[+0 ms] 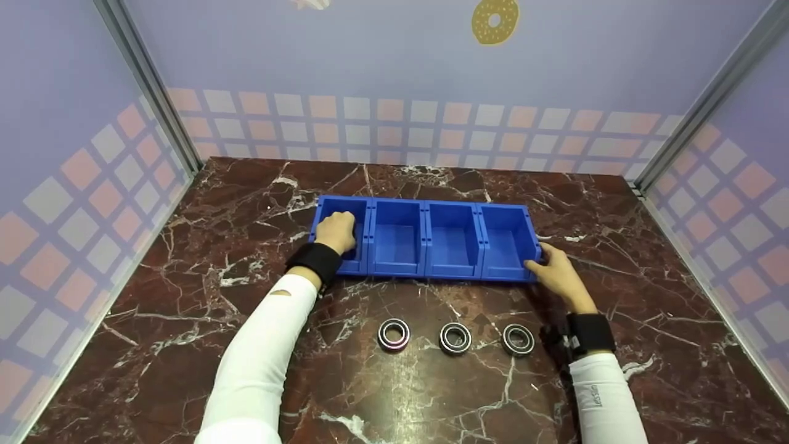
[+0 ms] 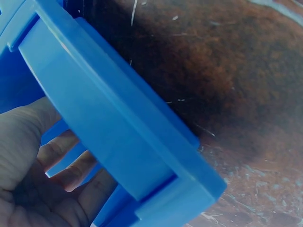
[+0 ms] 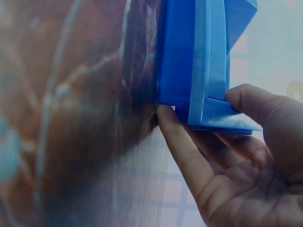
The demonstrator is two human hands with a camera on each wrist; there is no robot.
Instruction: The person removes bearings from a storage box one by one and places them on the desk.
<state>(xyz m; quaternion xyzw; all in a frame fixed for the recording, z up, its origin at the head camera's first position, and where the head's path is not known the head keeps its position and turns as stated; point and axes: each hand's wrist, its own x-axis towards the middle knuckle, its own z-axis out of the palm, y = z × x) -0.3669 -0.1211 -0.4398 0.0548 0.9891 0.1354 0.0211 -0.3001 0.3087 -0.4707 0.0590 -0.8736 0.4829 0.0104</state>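
Observation:
A row of blue storage bins (image 1: 397, 269) stands on the marbled tabletop, its compartments side by side. My left hand (image 1: 336, 232) reaches down into the leftmost compartment. In the left wrist view, that hand's fingers (image 2: 75, 171) and thumb pass behind the bin's front wall (image 2: 102, 111), which hides their tips and anything between them. At the row's right end, my right hand (image 1: 558, 274) grips the outer bin wall. The right wrist view shows its thumb (image 3: 251, 101) on the upper side of the blue bin (image 3: 182, 56) and its fingers underneath, along the outside.
Three ring-shaped bearings lie in a line in front of the bins: a left bearing (image 1: 394, 335) with a purplish tint, a middle bearing (image 1: 455, 338) and a right bearing (image 1: 518, 340). Patterned panels (image 1: 394, 74) enclose the tabletop (image 1: 203, 345) at the back and sides.

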